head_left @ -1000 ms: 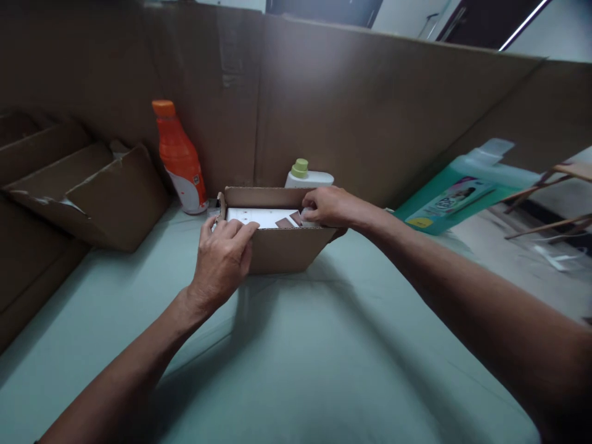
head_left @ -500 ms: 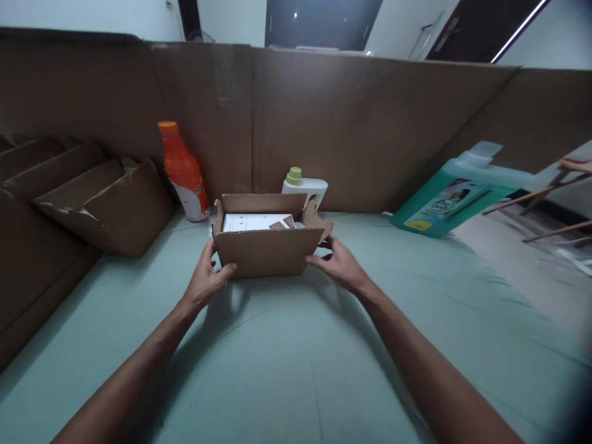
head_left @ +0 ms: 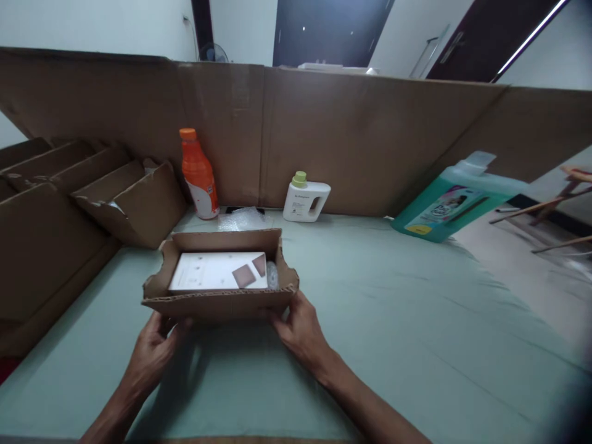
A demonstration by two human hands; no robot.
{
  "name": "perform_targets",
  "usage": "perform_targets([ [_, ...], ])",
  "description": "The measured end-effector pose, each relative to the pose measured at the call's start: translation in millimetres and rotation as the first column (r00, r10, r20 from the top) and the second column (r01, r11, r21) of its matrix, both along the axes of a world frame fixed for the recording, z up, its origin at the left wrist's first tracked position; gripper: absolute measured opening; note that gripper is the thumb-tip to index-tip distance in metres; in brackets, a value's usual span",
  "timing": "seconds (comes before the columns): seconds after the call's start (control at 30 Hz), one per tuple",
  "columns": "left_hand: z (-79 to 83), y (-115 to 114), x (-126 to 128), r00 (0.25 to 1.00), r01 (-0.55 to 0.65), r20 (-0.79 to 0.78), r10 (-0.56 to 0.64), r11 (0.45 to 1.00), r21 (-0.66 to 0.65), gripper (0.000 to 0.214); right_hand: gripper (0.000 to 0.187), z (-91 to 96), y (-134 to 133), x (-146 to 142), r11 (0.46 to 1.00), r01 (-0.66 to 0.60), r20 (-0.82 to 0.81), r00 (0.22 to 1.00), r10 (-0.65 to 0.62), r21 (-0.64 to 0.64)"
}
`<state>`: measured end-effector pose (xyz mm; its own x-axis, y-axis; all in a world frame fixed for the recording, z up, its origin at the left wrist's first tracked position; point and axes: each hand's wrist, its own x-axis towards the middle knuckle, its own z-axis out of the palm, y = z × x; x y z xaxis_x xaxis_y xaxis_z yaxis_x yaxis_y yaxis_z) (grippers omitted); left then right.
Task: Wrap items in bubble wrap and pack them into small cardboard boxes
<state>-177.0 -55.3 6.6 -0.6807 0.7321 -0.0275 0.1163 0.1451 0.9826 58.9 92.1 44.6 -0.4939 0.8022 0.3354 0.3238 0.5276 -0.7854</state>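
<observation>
An open-topped cardboard box [head_left: 226, 306] is held between my two hands, in front of me and left of centre. My left hand [head_left: 155, 345] grips its lower left corner, thumb along the front wall. At the right corner, my right hand [head_left: 298, 324] is closed on the box the same way; the fingers underneath are partly hidden. Inside lies a white carton [head_left: 213, 271] printed with brown squares, and a clear rounded item [head_left: 272, 275] is wedged at its right. Behind the box rests a sheet of bubble wrap [head_left: 245, 219] with something dark under its back edge.
An orange bottle [head_left: 198, 176], a white bottle with a green cap [head_left: 306, 198] and a large green jug [head_left: 456, 197] stand along a cardboard wall [head_left: 370, 135]. Several cardboard boxes [head_left: 134, 203] fill the left side. Pale green cloth [head_left: 393, 308] covers the surface.
Both hands have brought the cardboard box closer to me and leftward. The white bottle and the bubble wrap behind it have come into fuller view.
</observation>
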Motion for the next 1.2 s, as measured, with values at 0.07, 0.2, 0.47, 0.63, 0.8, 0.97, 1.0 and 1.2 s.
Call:
perform_targets([
  [0.07,10.6,-1,0,0.999,-0.039,-0.02,0.039,0.999,0.012,0.058,0.043,8.6,1,-6,1.0,-0.011,-0.015,1.0,0.011,-0.023],
  [0.2,30.0,31,27,0.99,0.131,-0.075,-0.121,0.98,0.147,0.049,0.04,22.4,10,25,0.986,0.156,0.028,0.988,-0.154,-0.066],
  [0.47,19.3,12,36,0.983,0.136,-0.135,-0.128,0.99,0.049,0.038,0.031,15.0,-10,37,0.974,0.203,0.118,0.975,-0.19,-0.105],
  [0.63,11.3,-5,29,0.991,-0.007,-0.133,0.017,0.997,0.073,0.043,0.038,11.7,6,1,0.981,0.076,0.088,0.994,-0.061,-0.181],
  [0.8,-7.6,-46,8,0.949,-0.296,-0.102,0.298,0.955,0.028,0.054,0.036,-7.7,17,-65,0.96,-0.207,0.046,0.975,0.219,-0.191],
  [0.97,-14.7,-85,-25,0.824,-0.552,-0.094,0.558,0.829,0.09,0.066,0.061,-17.3,28,-190,0.796,-0.587,-0.027,0.807,0.59,-0.145],
  [1.0,-14.4,-87,-30,0.812,-0.564,-0.098,0.575,0.817,0.119,0.067,0.067,-17.7,30,-213,0.771,-0.621,-0.022,0.781,0.624,-0.141],
  [1.2,-21.4,-71,-59,0.751,-0.623,-0.122,0.649,0.758,0.195,0.079,0.078,-35.3,23,-297,0.82,-0.555,0.048,0.824,0.565,-0.139],
])
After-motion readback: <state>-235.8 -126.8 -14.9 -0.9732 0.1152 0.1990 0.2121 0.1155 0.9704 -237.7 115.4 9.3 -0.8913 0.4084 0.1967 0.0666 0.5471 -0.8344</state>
